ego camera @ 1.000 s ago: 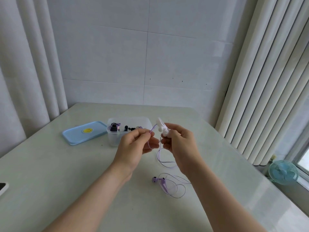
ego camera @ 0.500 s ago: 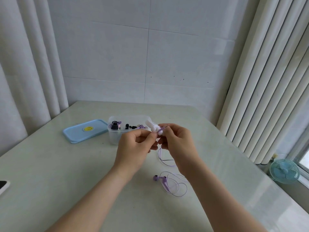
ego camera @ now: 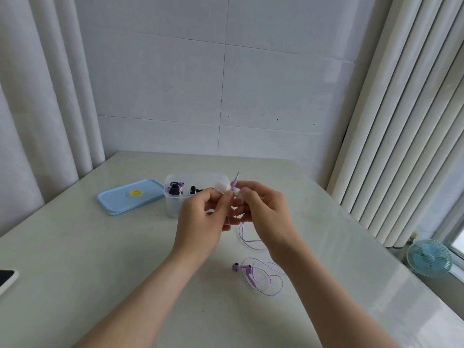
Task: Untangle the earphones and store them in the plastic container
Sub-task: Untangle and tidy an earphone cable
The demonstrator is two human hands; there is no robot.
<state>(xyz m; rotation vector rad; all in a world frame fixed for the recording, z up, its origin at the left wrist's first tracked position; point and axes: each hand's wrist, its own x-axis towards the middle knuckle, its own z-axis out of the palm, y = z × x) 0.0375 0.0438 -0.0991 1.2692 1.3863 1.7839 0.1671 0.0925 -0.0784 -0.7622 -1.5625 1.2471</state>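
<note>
Half a second on, the plug (ego camera: 235,181) had swung from lying across between the hands to pointing up above them, while the earbuds (ego camera: 236,268) had stayed put on the counter (ego camera: 100,259). I had the left hand (ego camera: 203,217) and the right hand (ego camera: 266,217) raised close together, just in front of the plastic container (ego camera: 173,207). Both sets of fingers (ego camera: 216,197) were narrowed to a pinch on the earphones (ego camera: 249,274) near the plug end. The left thumb and forefinger came from one side and the right hand's curled fingers from the other, with a small white piece (ego camera: 221,186) caught between them. I could not tell what that piece was. From the pinch the purple cord (ego camera: 240,233) dropped in a slack loop to the counter and ran to a loose coil beside the earbuds, well apart from the container. The container stood open with small dark things inside, and its blue lid (ego camera: 125,199) lay just beside it on the left.

I judged the step in hand to be freeing the plug end from the white piece. To do it well I would hold one hand steady as an anchor and feed the plug back through slowly rather than tug — a hard pull could tighten any knot. I would also keep the hanging loop from crossing the coil below. Storing was not yet begun.
</note>
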